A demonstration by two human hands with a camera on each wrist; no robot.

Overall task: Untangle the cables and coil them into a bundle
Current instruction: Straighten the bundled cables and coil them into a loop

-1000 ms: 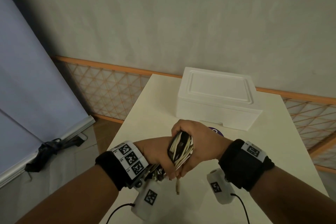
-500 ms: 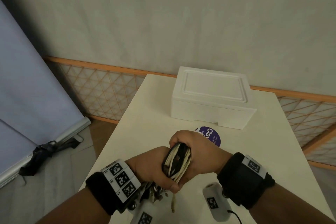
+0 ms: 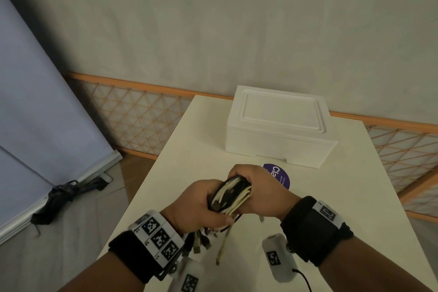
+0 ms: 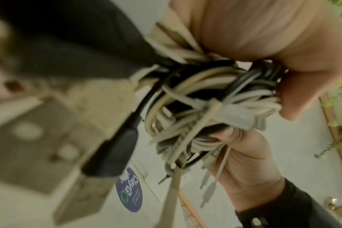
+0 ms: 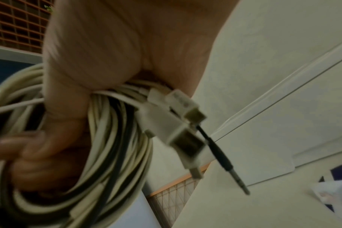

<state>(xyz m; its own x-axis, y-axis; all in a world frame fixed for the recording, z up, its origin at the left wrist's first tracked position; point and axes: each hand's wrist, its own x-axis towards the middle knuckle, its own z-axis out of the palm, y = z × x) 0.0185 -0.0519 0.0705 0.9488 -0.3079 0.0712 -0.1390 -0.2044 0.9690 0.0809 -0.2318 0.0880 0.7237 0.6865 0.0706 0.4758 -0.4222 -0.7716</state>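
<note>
A coiled bundle of white and black cables [image 3: 231, 194] is held in the air above the near part of the table [image 3: 189, 154]. My left hand [image 3: 201, 204] grips its left side and my right hand [image 3: 260, 190] wraps its right side, fingers curled over the top. Loose plug ends [image 3: 220, 249] dangle below the hands. In the left wrist view the cable bundle [image 4: 211, 100] is squeezed between both hands. The right wrist view shows the coil [image 5: 111, 138], white USB plugs [image 5: 176, 123] and a black audio jack [image 5: 224, 163] sticking out.
A white foam box [image 3: 279, 126] sits at the table's far end. A round purple sticker [image 3: 279, 174] lies just beyond my right hand. The table's left edge drops to the floor, where a black bundle [image 3: 59, 197] lies by a blue screen.
Both hands with the bundle have shifted slightly; the coil is tilted more to the right and the dangling plug ends have swung. The view has dropped a little.
</note>
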